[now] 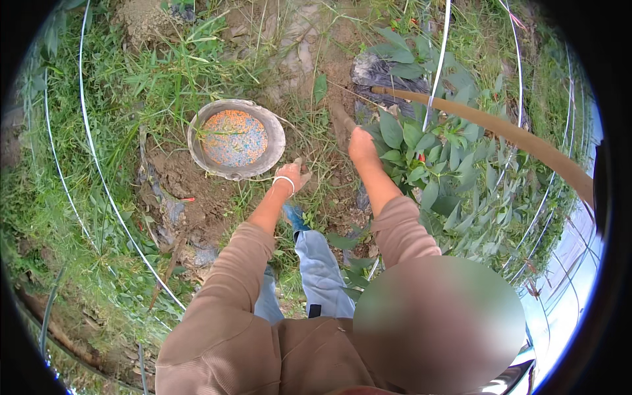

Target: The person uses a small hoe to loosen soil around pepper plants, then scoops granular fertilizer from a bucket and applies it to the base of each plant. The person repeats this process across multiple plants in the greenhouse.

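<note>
A round bucket (276, 140) with a worn grey rim stands on the weedy ground, holding orange, blue and whitish granules. Just off its lower right edge is my left hand (292, 177), with a white band at the wrist. Its fingers are spread and nothing shows in them. My right hand (363, 143) is closed around the end of a brown, mud-coloured stick or handle (341, 116) that slants down to the soil. Beside that hand grows a leafy pepper plant (417, 143) with a red fruit.
White strings (101, 168) run along both plant rows. Torn dark plastic mulch film (385, 74) lies at the upper right. A brown curved strap or pole (493, 123) crosses the right side. Bare mud (192, 173) and grass surround the bucket. A blue boot (295, 217) stands between the rows.
</note>
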The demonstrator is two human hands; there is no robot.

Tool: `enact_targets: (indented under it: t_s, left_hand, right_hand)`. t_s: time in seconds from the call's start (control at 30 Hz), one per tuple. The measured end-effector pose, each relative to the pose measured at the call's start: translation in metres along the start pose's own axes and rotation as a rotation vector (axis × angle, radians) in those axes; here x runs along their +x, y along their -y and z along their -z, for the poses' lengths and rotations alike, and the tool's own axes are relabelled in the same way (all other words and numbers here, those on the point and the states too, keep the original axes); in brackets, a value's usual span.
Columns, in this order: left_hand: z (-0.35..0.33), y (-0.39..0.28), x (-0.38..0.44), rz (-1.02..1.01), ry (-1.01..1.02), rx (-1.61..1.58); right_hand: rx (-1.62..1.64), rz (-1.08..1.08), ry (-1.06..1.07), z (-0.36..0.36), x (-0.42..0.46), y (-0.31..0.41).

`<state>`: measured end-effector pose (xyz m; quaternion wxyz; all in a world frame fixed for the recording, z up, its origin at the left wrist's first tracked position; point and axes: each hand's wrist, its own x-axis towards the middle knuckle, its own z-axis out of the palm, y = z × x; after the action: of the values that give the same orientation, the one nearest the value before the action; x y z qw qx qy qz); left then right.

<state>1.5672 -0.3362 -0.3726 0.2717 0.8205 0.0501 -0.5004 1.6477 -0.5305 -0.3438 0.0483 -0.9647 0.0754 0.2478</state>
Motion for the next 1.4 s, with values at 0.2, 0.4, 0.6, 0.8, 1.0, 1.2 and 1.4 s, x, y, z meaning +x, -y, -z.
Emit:
enact_targets:
  t_s: [0.2,0.4,0.6,0.8,1.0,1.2,1.4]
  left_hand:
    - [0.083,0.030,-0.076,-0.118,-0.631,-0.498]
    - [0.129,0.126,-0.149,-0.110,-0.611,-0.786]
    - [0.220,0.074,-0.251,-0.016,-0.587,-0.998]
    - [0.254,0.028,-0.273,0.076,-0.627,-1.111]
    - [0.283,0.012,-0.273,0.105,-0.612,-1.158]
    - [0.342,-0.012,-0.268,0.026,-0.599,-1.304]
    - [0.411,-0.045,-0.250,-0.042,-0.634,-1.330]
  right_hand:
    - [0.107,-0.084,0.204,-0.005,0.005,0.000]
    - [0.187,-0.274,0.344,0.010,0.012,0.014]
    - [0.108,-0.305,0.249,0.002,0.007,0.011]
    - [-0.029,-0.180,0.362,0.004,0.025,0.005]
    - [0.161,-0.226,0.455,0.024,0.013,-0.001]
    - [0.102,-0.232,0.444,0.005,0.027,-0.016]
    - [-0.439,-0.104,0.522,0.043,0.067,0.020]
